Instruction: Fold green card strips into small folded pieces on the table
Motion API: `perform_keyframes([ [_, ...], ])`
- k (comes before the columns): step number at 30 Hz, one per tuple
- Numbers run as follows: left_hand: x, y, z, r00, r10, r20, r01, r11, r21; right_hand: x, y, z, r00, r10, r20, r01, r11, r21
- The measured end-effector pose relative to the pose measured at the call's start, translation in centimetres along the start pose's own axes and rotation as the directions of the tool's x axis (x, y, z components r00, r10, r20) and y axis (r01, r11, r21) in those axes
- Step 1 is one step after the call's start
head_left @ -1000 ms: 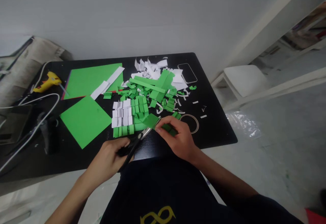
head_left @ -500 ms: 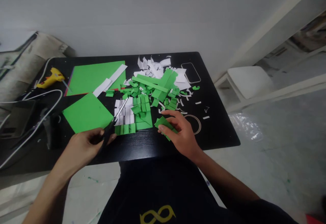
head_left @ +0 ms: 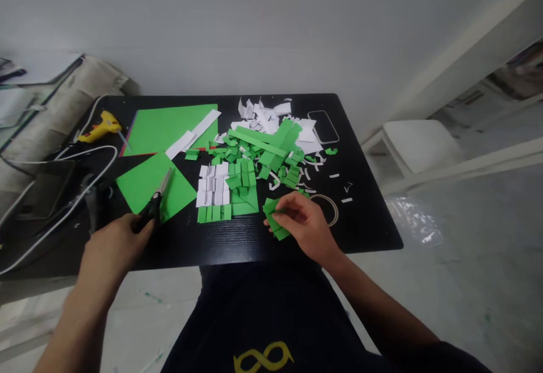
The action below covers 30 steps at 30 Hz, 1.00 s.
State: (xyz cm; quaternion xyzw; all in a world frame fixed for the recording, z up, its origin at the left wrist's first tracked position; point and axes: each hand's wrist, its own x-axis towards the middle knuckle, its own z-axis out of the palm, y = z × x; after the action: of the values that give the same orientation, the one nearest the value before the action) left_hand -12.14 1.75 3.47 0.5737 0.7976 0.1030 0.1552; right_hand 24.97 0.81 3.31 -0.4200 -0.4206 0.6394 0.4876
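My left hand (head_left: 121,240) is closed round the dark handles of a pair of scissors (head_left: 163,183), whose blades point away from me over a green paper sheet (head_left: 139,183). My right hand (head_left: 303,221) pinches a folded piece of green paper (head_left: 278,227) above the table's front part. Between the hands lies a green paper square (head_left: 244,208) with folded white paper pieces (head_left: 214,183) and folded green pieces (head_left: 215,213) set on it in blocks. Fingers of the left hand are partly hidden behind its back.
A heap of green and white paper scraps (head_left: 271,141) covers the table's middle back. On the left are a yellow glue gun (head_left: 102,127), white cable (head_left: 111,164) and larger green sheets (head_left: 178,121). A tape ring (head_left: 336,215) lies right; a white stool (head_left: 424,141) stands beyond the black table (head_left: 373,223).
My left hand has moved left and lowered the scissors from beside the white pieces to over the green sheet. The right hand still holds its green paper, with slightly shifted fingers.
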Motion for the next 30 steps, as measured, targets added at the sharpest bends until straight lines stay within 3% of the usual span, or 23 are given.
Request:
perform_keyframes([
  [3, -0.5, 1.1, -0.1, 1.000, 0.000, 0.026, -0.005, 0.976, 0.219, -0.2, -0.2, -0.1, 0.999, 0.038, 0.031, -0.039, 0.999, 0.026],
  [7, -1.2, 2.7, -0.4, 0.993, 0.090, -0.072, -0.069, 0.963, 0.261, -0.6, -0.3, -0.2, 0.997, 0.065, 0.033, -0.066, 0.998, 0.011],
  [10, -2.4, 5.3, 0.0, 0.957, 0.259, -0.131, -0.259, 0.966, 0.015, -0.8, -0.5, 0.2, 0.998, 0.057, 0.008, -0.057, 0.997, -0.058],
  [13, -4.2, 8.9, 1.5, 0.876, 0.436, -0.207, -0.482, 0.794, -0.370, -0.8, -0.6, 0.8, 0.999, 0.027, 0.022, -0.025, 0.993, -0.115],
  [16, -5.9, 12.3, 3.4, 0.829, 0.528, -0.184, -0.529, 0.633, -0.565, -0.9, -0.3, 1.2, 0.999, 0.020, 0.029, -0.016, 0.991, -0.132],
  [18, -6.5, 13.7, 4.5, 0.829, 0.529, -0.179, -0.505, 0.573, -0.646, -0.9, 0.0, 1.2, 1.000, 0.016, 0.021, -0.013, 0.991, -0.136],
  [24, -6.6, 14.4, 5.5, 0.771, 0.601, -0.208, -0.560, 0.486, -0.671, -0.9, 0.5, 1.2, 0.999, -0.002, 0.048, 0.008, 0.991, -0.136],
  [30, -6.1, 13.5, 5.5, 0.743, 0.644, -0.183, -0.590, 0.500, -0.633, -0.9, 0.1, 1.4, 0.996, -0.011, 0.094, 0.020, 0.995, -0.101],
])
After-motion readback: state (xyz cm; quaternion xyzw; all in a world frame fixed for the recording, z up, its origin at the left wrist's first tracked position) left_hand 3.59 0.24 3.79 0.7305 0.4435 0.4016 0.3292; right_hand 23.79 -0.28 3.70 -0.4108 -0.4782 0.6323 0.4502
